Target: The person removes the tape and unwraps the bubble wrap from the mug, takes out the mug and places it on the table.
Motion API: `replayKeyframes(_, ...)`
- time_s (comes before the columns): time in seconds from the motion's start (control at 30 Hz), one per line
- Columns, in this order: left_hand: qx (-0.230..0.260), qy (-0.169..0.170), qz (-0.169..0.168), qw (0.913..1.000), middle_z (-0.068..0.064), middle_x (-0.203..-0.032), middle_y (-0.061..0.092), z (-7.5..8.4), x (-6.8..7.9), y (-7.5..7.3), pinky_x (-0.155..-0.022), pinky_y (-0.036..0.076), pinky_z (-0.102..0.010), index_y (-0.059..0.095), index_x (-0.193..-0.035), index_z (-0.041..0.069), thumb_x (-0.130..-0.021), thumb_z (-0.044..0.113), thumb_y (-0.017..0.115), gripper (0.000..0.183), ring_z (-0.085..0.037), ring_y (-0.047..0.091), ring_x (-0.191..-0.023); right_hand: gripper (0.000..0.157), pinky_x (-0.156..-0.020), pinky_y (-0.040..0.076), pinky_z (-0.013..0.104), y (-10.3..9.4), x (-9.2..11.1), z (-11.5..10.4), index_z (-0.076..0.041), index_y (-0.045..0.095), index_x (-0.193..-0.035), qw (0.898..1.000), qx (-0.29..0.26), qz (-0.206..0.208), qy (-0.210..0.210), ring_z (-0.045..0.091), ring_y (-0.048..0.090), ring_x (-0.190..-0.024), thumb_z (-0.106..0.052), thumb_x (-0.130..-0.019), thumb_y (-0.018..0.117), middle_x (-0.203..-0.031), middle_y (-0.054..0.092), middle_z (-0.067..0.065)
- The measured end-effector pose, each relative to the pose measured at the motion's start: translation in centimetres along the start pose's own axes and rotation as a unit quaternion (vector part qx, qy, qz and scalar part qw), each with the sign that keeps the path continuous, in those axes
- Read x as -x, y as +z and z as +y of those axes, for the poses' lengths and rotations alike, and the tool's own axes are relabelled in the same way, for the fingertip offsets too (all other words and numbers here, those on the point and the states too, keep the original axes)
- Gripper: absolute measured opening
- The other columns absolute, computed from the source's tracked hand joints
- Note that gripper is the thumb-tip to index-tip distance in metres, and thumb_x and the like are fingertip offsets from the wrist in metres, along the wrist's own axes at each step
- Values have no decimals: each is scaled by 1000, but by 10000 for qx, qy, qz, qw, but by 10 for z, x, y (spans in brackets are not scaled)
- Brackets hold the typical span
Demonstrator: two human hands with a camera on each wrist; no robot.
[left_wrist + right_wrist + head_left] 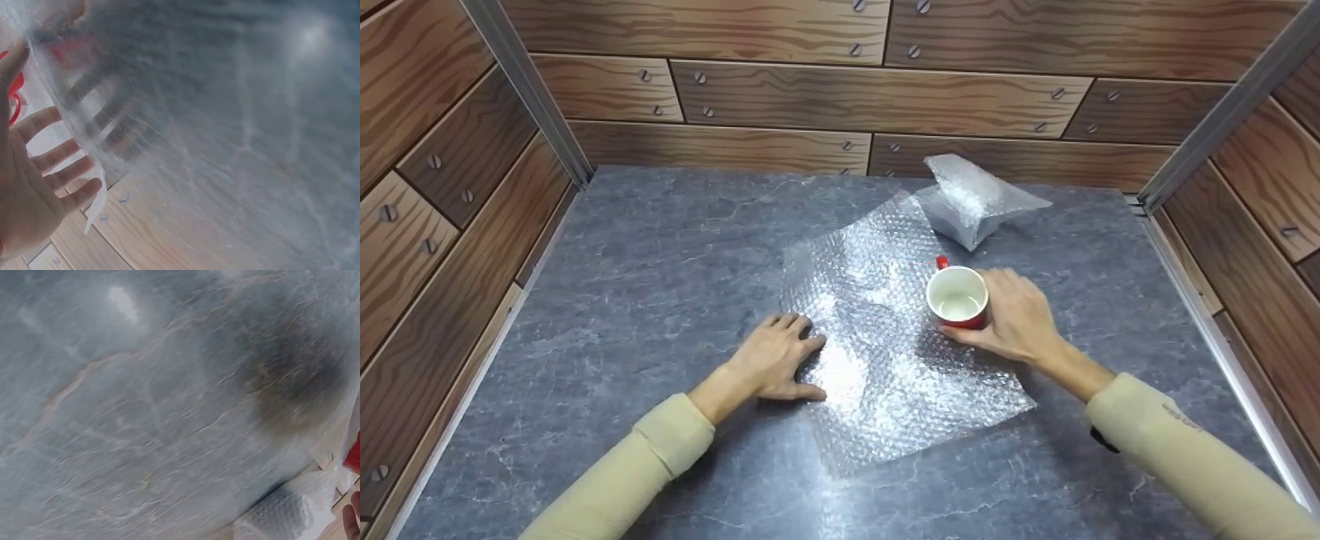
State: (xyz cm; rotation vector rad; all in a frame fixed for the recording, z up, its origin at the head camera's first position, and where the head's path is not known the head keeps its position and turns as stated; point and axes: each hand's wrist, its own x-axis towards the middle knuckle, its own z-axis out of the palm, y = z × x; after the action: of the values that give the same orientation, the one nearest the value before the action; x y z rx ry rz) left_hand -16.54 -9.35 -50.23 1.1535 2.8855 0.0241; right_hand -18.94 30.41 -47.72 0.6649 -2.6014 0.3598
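A sheet of bubble wrap (870, 292) lies flat on the table in the head view. Over its right side, my right hand (1021, 315) grips a mug (958, 295), red outside and white inside, with the thumb in front and fingers behind. The mug's opening faces up, and its red handle (942, 262) points away from me. At the sheet's left edge, my left hand (776, 356) rests with fingers spread, thumb and fingertips on the plastic. The left wrist view shows those extended fingers (53, 154) along the sheet's edge. Only a red sliver of the mug (353, 458) appears in the right wrist view.
Behind the mug, a folded bubble wrap bundle (979, 199) stands near the back of the table. The grey marbled tabletop (660, 247) is bounded by wood-patterned panels (780, 97) at the back and sides, with metal posts (536, 97) at the corners.
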Motion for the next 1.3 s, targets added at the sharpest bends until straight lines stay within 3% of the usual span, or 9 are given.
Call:
replayKeyframes(0.33,8,40,179,9998,-19,-141,63,-1,1,1,-112,51,-53,63,-145,18,-83,81,65,88,-38,59,-134,89,-73,57,53,-7,7,28,-1,64,-124,9994,227,242,135,39,66,-92,-60,-62,91,-105,71,20)
replayKeyframes(0.7,13,-22,76,10000,-19,-143,62,0,0,0,-114,49,-54,61,-146,18,-84,82,64,89,-38,58,-135,92,-73,53,54,-10,10,58,2,64,-125,9969,435,333,567,41,64,-92,-59,-63,92,-103,70,23)
replayKeyframes(1.0,7,2,42,10000,-19,-144,61,0,-1,0,-115,49,-54,61,-147,18,-84,82,64,89,-38,58,-136,85,-78,51,59,-14,16,78,0,64,-127,9907,317,335,1276,44,63,-98,-56,-68,91,-106,69,24)
replayKeyframes(1.3,-84,30,121,9999,-17,-141,63,0,-1,1,-114,50,-52,63,-145,19,-83,82,64,88,-36,59,-134,93,-80,50,66,-23,23,100,6,60,-129,9759,271,303,2145,49,61,-101,-62,-71,88,-109,64,30)
